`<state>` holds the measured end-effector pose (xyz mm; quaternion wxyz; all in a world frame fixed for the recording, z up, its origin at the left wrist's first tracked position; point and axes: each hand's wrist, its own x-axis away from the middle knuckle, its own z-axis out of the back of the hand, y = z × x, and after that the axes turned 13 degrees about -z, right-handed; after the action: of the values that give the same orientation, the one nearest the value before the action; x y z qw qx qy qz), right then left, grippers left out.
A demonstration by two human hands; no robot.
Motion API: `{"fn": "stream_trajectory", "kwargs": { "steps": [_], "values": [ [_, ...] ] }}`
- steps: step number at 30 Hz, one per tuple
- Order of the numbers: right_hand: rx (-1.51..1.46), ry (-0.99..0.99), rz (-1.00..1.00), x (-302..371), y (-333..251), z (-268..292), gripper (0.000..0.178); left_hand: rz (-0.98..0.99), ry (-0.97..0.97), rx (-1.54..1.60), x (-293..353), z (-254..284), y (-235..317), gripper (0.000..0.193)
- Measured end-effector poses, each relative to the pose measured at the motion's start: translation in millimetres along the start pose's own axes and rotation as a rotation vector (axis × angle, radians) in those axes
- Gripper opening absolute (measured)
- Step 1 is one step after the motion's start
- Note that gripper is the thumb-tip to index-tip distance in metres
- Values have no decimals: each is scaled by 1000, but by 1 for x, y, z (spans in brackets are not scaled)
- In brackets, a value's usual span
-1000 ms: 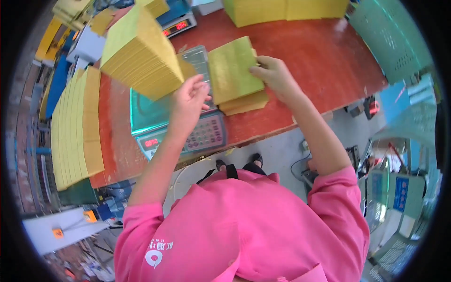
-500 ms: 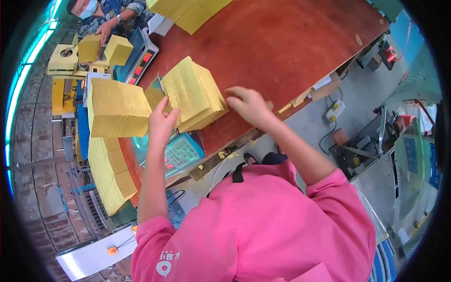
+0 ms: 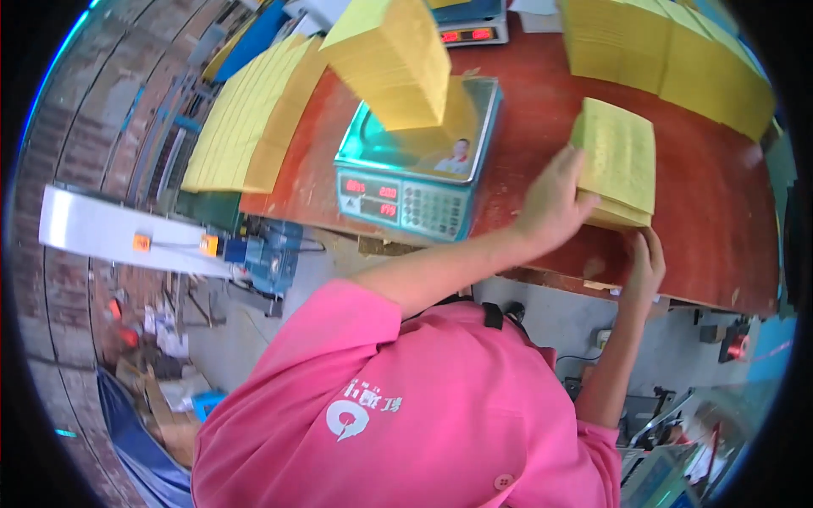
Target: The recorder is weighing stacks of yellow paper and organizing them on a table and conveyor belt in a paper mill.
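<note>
A thick stack of yellow paper sheets [image 3: 618,161] stands on the red table, right of centre. My left hand [image 3: 555,199] grips its left side, the thumb at the near edge and the fingers reaching up along the side. My right hand [image 3: 645,262] is at the stack's near right corner, with fingers stretched up against it and slightly apart. To the left, a tall yellow paper stack [image 3: 385,63] rests on the plate of a teal digital scale [image 3: 402,203], whose red display is lit.
Long rows of yellow paper stacks stand at the left table edge [image 3: 246,127] and the far right [image 3: 669,55]. A second scale [image 3: 474,34] sits at the back. The near edge of the red table [image 3: 711,254] runs in front of me.
The view has swung left, and the scale now shows fully. My left hand has gone round to the stack's left side; my right hand has come from beside it to its near right corner.
</note>
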<state>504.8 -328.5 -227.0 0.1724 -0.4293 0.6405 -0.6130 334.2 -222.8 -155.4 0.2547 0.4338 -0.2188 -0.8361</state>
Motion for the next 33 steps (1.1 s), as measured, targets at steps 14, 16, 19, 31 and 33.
{"fn": "stream_trajectory", "kwargs": {
  "steps": [14, 16, 19, 31, 33],
  "values": [
    [125, -266, 3, 109, 31, -64, 15, 741, -69, 56, 186, 213, -40, 16],
    [144, -351, -2, 109, 22, -96, 15, 850, 170, 145, 184, 247, -46, 17],
    [153, -489, -7, 120, 13, -135, 15, 786, 333, 76, 183, 292, -53, 19],
    [388, -1263, -225, 177, 80, -383, 22, 797, 518, -91, 271, 464, -148, 10],
    [413, -1327, -198, 194, 107, -424, 23, 784, 549, -193, 294, 507, -170, 10]
  ]
}}
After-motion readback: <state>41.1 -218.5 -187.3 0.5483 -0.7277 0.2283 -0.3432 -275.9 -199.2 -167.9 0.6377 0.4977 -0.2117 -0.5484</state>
